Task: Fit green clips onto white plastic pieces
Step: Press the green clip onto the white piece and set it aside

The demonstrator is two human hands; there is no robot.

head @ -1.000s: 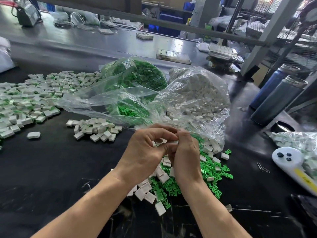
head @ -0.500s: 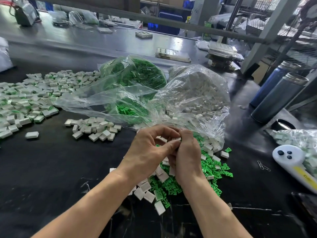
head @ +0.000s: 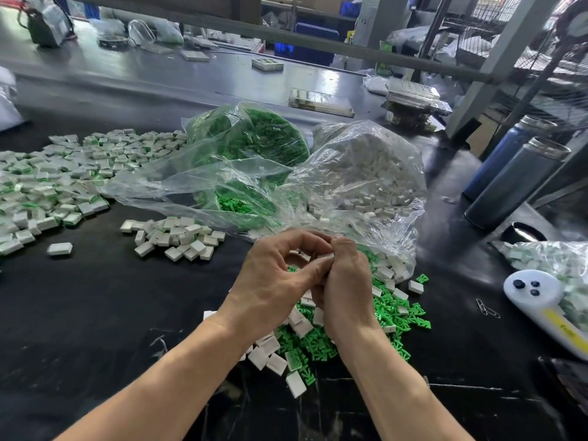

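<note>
My left hand and my right hand meet above a loose heap of green clips and white plastic pieces on the black table. Both hands pinch one small white piece between their fingertips; most of it is hidden by the fingers. I cannot see whether a green clip is in it. Behind the hands lie a clear bag of green clips and a clear bag of white pieces, both open toward me.
A small pile of white pieces lies to the left, and a wide spread of fitted pieces at far left. Two dark steel bottles stand at right. A white handheld device and another bag of pieces lie at right.
The fingers of both hands have shifted slightly around the white piece, staying at the same spot above the heap. Nothing else has moved.
</note>
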